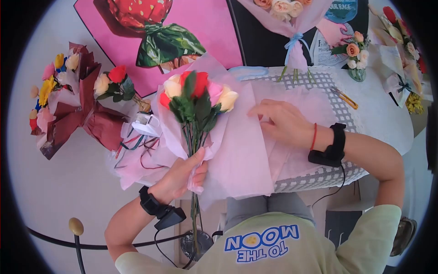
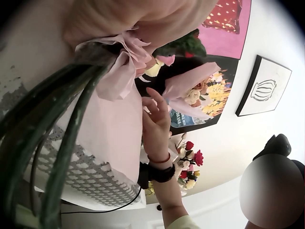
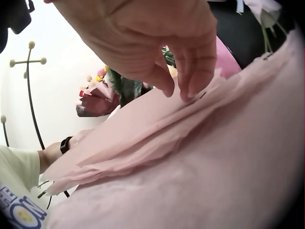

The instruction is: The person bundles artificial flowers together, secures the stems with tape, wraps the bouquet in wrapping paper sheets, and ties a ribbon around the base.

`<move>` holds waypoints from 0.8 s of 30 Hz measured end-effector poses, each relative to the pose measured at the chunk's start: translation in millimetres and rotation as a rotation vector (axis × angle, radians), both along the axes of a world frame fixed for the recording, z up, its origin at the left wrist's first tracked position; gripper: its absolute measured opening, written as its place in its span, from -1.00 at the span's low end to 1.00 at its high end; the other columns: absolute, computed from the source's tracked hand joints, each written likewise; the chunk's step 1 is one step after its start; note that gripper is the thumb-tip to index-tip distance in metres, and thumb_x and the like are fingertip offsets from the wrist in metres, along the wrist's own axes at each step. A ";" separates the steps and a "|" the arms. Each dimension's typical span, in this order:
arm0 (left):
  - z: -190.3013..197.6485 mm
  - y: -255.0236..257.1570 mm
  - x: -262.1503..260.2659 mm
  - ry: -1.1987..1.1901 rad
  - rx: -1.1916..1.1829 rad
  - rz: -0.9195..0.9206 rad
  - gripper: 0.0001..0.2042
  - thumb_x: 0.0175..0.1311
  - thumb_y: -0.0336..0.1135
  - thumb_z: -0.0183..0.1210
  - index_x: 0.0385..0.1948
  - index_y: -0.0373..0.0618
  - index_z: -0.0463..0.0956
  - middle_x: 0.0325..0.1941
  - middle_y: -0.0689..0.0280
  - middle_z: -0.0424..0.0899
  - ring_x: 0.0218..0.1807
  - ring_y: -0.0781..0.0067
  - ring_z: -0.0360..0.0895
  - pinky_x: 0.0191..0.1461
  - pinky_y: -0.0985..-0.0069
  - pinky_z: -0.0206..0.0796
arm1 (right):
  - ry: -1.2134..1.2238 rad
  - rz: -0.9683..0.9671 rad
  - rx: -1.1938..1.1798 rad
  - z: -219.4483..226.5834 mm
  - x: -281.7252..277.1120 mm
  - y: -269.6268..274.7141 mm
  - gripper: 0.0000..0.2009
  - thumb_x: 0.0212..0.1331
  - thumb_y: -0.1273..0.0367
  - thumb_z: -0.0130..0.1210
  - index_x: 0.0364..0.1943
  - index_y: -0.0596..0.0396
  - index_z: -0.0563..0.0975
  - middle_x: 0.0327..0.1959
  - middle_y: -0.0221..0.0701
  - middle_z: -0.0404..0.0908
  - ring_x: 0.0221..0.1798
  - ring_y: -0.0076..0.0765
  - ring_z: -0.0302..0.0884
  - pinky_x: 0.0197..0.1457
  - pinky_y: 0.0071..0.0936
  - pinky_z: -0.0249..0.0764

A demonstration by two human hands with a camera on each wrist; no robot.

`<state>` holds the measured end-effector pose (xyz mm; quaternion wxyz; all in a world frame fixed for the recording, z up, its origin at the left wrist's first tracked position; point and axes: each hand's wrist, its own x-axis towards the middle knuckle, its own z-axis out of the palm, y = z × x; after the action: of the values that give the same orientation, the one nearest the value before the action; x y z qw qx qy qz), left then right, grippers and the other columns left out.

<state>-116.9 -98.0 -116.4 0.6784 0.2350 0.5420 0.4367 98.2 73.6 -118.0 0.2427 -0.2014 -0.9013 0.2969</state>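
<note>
The bouquet of red, cream and pink roses (image 1: 196, 93) is left of the frame's centre, in pale pink wrapping paper (image 1: 239, 150). Below the flowers, the left hand (image 1: 180, 178) has fingers curled round the stems (and gathered paper also). Right of centre, the right hand (image 1: 286, 124) touches the paper with relaxed fingers, not closed.

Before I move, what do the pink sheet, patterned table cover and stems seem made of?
Pink sheet: probably thin, matte paper or nonwoven fabric; it creases softly and looks slightly translucent.
Patterned table cover: likely knitted or crocheted yarn, by its chunky texture.
Stems in the left hand: smooth, faintly shiny green; natural or plastic, I cannot tell.
</note>
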 end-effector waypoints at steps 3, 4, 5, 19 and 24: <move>0.8 4.6 5.3 0.078 -0.058 0.026 -0.66 0.18 0.01 -0.01 -0.56 -0.03 0.20 -0.70 0.49 0.15 -0.69 0.67 0.08 -0.64 0.67 -0.01 | -0.055 0.084 0.448 1.8 -1.3 -1.3 -0.86 -0.21 0.53 -0.01 -0.47 0.06 0.48 -0.37 -0.30 0.39 -0.34 -0.24 0.44 -0.45 -0.34 0.36; 2.8 4.9 7.7 0.093 -0.064 0.027 -0.67 0.19 0.00 -0.01 -0.57 -0.03 0.20 -0.70 0.49 0.15 -0.69 0.67 0.09 -0.63 0.66 0.00 | -0.035 0.115 0.600 2.7 -2.4 -2.3 -0.95 -0.22 0.50 0.00 -0.59 0.08 0.47 -0.41 -0.33 0.37 -0.36 -0.25 0.43 -0.47 -0.33 0.35; 3.3 5.4 9.2 0.106 -0.069 0.032 -0.67 0.19 -0.01 -0.01 -0.57 -0.03 0.20 -0.70 0.48 0.16 -0.69 0.66 0.10 -0.63 0.66 0.01 | -0.037 0.133 0.595 5.7 -3.8 -3.6 -0.95 -0.22 0.50 0.00 -0.59 0.08 0.47 -0.41 -0.33 0.37 -0.36 -0.25 0.43 -0.47 -0.33 0.35; -0.4 9.8 23.7 0.061 0.043 0.214 -0.48 0.17 0.19 -0.18 -0.08 -0.07 0.31 -0.30 0.41 0.45 -0.32 0.65 0.43 -0.36 0.68 0.29 | 0.094 0.368 0.812 28.7 -63.2 -20.3 -0.97 -0.16 0.45 -0.03 -0.58 0.08 0.41 -0.54 -0.40 0.39 -0.57 -0.30 0.45 -0.60 -0.37 0.34; 1.5 9.8 19.1 -0.121 0.161 0.161 -0.38 0.12 0.33 -0.33 -0.02 0.01 0.29 -0.17 0.41 0.47 -0.17 0.63 0.45 -0.21 0.62 0.33 | 0.042 0.327 0.868 26.6 -70.4 -32.4 -0.95 -0.18 0.45 -0.01 -0.58 0.12 0.41 -0.52 -0.33 0.42 -0.56 -0.29 0.50 -0.57 -0.40 0.39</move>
<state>-97.8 -88.2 -114.9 0.6516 0.2177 0.4804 0.5452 27.7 41.2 -91.4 0.2726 0.0697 -0.9571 -0.0692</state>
